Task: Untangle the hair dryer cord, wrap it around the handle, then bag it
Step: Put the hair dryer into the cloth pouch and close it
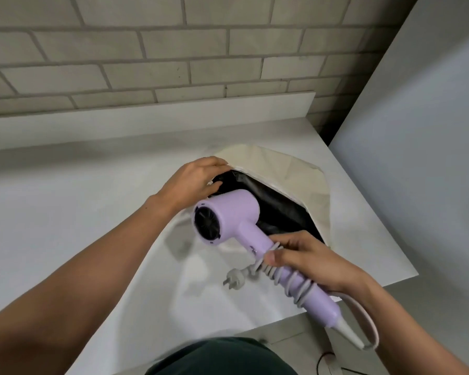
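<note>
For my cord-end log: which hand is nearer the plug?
Right. The right hand grips the cord-wrapped handle just beside the plug; the left hand is farther away, up the picture, holding the bag open by its rim.

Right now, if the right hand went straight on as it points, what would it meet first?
Probably the black lining of the bag: the right hand holds the hair dryer aimed into it, so the dryer's front would touch first. Depth is unclear.
</note>
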